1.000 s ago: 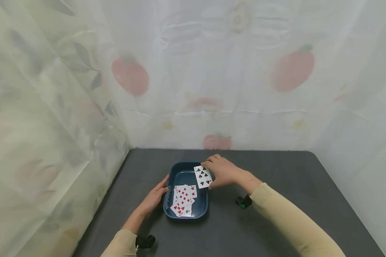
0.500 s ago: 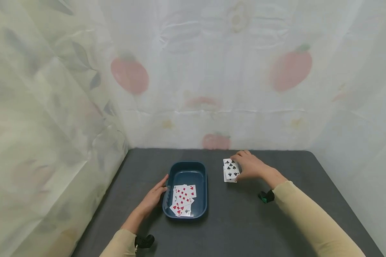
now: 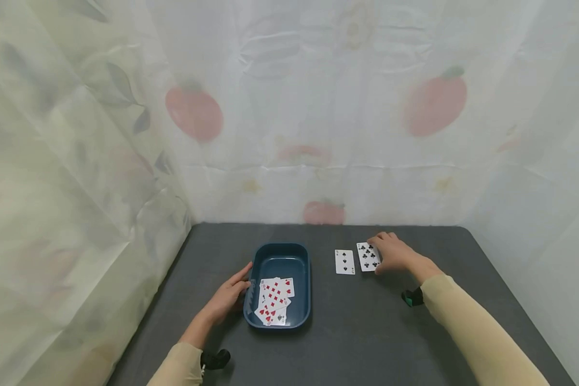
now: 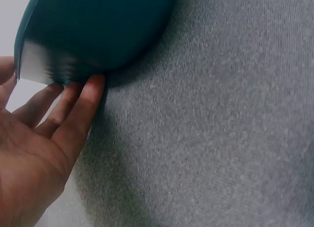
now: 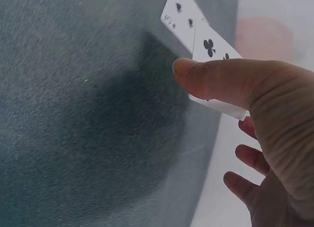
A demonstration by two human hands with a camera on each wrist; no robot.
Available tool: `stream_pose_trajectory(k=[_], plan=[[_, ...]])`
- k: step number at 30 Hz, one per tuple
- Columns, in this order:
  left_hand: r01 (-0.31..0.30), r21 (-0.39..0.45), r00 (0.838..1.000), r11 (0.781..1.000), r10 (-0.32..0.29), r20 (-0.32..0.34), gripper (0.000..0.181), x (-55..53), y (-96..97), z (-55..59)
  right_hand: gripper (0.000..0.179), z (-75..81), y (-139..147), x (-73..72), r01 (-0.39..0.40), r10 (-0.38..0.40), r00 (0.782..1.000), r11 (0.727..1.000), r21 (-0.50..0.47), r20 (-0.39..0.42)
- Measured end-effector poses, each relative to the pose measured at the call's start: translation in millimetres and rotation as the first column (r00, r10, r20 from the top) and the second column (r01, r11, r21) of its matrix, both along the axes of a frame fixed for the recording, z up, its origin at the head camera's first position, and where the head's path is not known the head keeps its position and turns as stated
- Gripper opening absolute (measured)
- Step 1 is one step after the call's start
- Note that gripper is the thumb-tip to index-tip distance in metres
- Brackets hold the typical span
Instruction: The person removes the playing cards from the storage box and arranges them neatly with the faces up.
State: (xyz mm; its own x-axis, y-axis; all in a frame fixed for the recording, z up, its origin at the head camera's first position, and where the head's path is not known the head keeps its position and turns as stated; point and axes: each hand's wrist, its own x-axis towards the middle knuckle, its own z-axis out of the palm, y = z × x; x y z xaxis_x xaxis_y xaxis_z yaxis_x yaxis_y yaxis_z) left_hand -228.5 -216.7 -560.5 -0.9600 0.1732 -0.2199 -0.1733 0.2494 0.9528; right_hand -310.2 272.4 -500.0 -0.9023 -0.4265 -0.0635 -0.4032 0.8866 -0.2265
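In the head view my left hand (image 3: pixel 225 301) rests against the left side of a dark blue tray (image 3: pixel 310 289). The left wrist view shows its fingers (image 4: pixel 78 109) fairly straight, tips against the tray's outer wall. Several face-up playing cards (image 3: pixel 275 300), hearts and diamonds among them, overlap in the tray's near half. Right of the tray, my right hand (image 3: pixel 398 254) pinches a playing card of clubs (image 3: pixel 368 257) by its right side. The thumb (image 5: pixel 211 79) covers part of its face. A spades card (image 3: pixel 344 262) lies face up just left of it.
Everything stands on a dark grey table (image 3: pixel 347 332). A pale curtain printed with red fruit (image 3: pixel 323 213) hangs right behind the far edge, and another sheet (image 3: pixel 77 214) drapes along the left side. Dark straps (image 3: pixel 216 359) are on the wrists.
My right hand has carried the clubs card from over the tray's right rim, across the spades card, to that card's right. The left hand and tray stay in place.
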Motion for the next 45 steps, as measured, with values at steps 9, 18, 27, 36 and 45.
stream_pose_trajectory(k=[9, 18, 27, 36, 45], plan=[[0.019, 0.016, 1.0, 1.0, -0.019, 0.002, 0.058, 1.4, -4.0, -2.9, 0.083, -19.1, 10.6, -3.0, 0.045, -0.044, 0.998, 0.999, -0.019, 0.054], [0.021, 0.023, 1.0, 1.0, -0.021, -0.006, 0.058, 2.2, -5.2, -5.1, 0.083, -28.9, 12.9, -2.5, 0.08, -0.077, 0.992, 0.996, -0.032, 0.101], [0.037, 0.008, 0.999, 0.999, -0.037, -0.003, 0.058, 3.6, -7.4, -6.3, 0.082, -31.6, 13.6, -2.8, 0.102, -0.095, 0.985, 0.994, -0.043, 0.146], [0.022, 0.01, 1.0, 1.0, -0.022, -0.002, 0.055, 4.8, -4.9, -5.0, 0.078, -33.4, 13.3, -5.0, 0.107, -0.093, 0.974, 0.992, -0.059, 0.208], [0.02, 0.005, 1.0, 1.0, -0.02, -0.01, 0.055, 6.7, -2.4, -3.7, 0.078, -38.2, 16.2, -5.8, 0.123, -0.107, 0.971, 0.991, -0.06, 0.213]])
